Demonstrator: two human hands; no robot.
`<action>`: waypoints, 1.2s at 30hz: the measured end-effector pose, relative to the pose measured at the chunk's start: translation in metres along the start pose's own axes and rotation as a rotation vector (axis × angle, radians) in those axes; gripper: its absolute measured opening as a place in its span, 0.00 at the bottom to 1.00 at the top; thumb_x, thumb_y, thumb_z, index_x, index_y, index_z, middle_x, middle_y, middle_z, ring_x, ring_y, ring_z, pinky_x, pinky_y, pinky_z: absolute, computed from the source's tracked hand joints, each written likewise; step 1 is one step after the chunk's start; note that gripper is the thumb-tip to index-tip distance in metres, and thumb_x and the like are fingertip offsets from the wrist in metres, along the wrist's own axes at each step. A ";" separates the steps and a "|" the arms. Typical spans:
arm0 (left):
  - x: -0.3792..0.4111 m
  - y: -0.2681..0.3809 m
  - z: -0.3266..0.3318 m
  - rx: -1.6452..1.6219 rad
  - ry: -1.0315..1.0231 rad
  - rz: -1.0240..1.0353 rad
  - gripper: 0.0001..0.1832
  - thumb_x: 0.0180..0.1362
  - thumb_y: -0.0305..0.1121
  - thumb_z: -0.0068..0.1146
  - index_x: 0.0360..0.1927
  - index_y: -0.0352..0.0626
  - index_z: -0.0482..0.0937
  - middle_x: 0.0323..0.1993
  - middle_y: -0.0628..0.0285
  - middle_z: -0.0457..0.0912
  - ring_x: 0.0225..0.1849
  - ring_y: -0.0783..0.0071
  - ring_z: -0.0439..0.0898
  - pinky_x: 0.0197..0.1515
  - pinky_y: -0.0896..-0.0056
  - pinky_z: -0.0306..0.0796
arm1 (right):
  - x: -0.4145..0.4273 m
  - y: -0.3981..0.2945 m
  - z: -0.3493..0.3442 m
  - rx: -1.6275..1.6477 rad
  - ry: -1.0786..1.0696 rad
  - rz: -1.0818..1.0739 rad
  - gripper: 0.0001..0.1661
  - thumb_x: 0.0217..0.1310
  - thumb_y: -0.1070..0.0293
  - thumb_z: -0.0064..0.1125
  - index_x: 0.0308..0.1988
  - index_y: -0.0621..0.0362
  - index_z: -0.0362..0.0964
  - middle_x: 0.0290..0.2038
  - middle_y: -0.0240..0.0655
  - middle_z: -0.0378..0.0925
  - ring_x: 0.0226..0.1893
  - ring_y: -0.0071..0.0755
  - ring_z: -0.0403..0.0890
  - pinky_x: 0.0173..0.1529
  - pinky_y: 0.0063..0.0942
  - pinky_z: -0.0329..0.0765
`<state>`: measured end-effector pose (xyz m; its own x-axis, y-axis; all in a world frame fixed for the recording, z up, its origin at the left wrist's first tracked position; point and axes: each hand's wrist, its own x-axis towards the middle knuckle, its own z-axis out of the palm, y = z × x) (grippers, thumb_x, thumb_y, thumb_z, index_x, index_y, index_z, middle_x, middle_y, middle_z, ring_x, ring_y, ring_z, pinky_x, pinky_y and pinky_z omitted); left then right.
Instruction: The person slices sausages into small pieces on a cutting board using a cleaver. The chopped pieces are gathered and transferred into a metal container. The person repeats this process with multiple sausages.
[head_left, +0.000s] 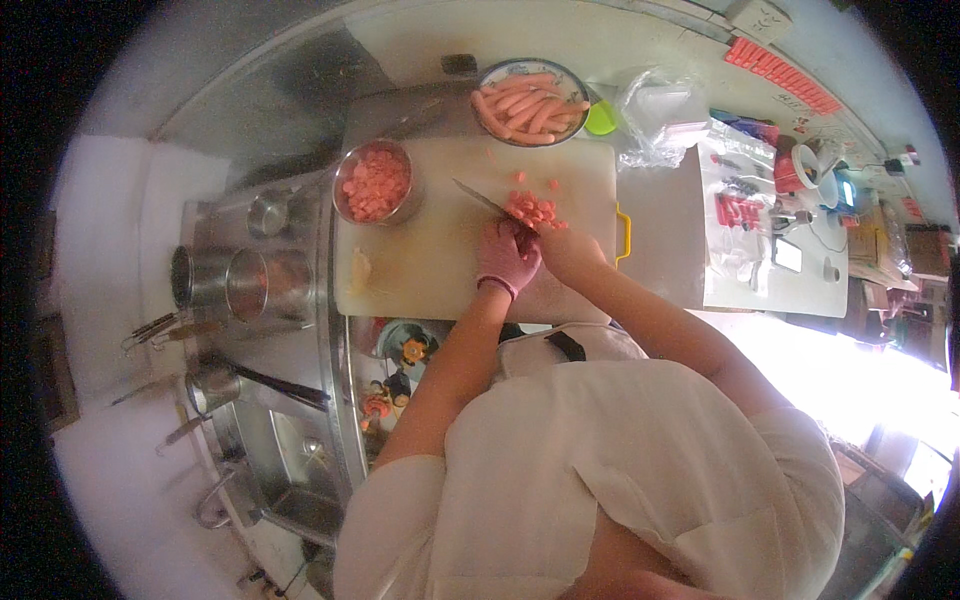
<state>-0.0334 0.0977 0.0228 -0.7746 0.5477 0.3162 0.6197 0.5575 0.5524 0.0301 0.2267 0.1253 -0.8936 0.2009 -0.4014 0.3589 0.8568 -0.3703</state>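
Note:
My right hand (571, 253) is bare and grips a kitchen knife (484, 196), its handle hidden in the fist and its blade slanting to the upper left. Close beside it, my left hand (507, 256) wears a pink glove, fingers curled against the near side of the blade. Whether those fingers hold anything is hidden. Sliced sausage pieces (531, 205) lie heaped just beyond the blade on a white cutting board (442, 255), with a few strays farther off. A steel bowl (409, 196) full of slices stands at the board's left. Behind the board, a patterned plate (480, 84) bears several whole sausages (529, 107).
A yellow handle (624, 232) sticks out at the board's right edge. Clear plastic bags (664, 116) and a green object (601, 118) lie behind. To the left are steel pots (247, 281) and a sink (300, 450). A phone-like device (787, 253) rests on the right-hand table.

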 end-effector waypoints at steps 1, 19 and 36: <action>0.001 -0.001 0.001 0.004 -0.022 -0.012 0.19 0.47 0.33 0.62 0.43 0.40 0.72 0.41 0.54 0.78 0.46 0.52 0.72 0.50 0.51 0.69 | 0.003 0.002 0.004 0.001 0.038 -0.011 0.13 0.66 0.65 0.47 0.44 0.59 0.73 0.36 0.51 0.82 0.39 0.57 0.84 0.43 0.52 0.80; -0.020 -0.019 -0.002 0.001 0.072 0.042 0.32 0.48 0.43 0.65 0.55 0.41 0.69 0.52 0.46 0.73 0.50 0.44 0.75 0.53 0.44 0.70 | -0.022 -0.006 -0.029 -0.148 0.046 -0.103 0.11 0.62 0.68 0.50 0.42 0.57 0.76 0.34 0.47 0.84 0.35 0.51 0.87 0.37 0.48 0.83; -0.018 -0.016 -0.005 0.019 0.042 -0.083 0.29 0.48 0.43 0.64 0.52 0.42 0.70 0.46 0.46 0.75 0.46 0.44 0.74 0.48 0.44 0.70 | -0.006 0.001 -0.007 -0.132 0.071 -0.106 0.11 0.64 0.66 0.50 0.44 0.56 0.74 0.33 0.47 0.83 0.35 0.53 0.86 0.36 0.49 0.83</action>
<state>-0.0301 0.0761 0.0124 -0.8280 0.4725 0.3021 0.5548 0.6120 0.5636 0.0334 0.2295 0.1335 -0.9431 0.1351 -0.3040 0.2272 0.9290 -0.2922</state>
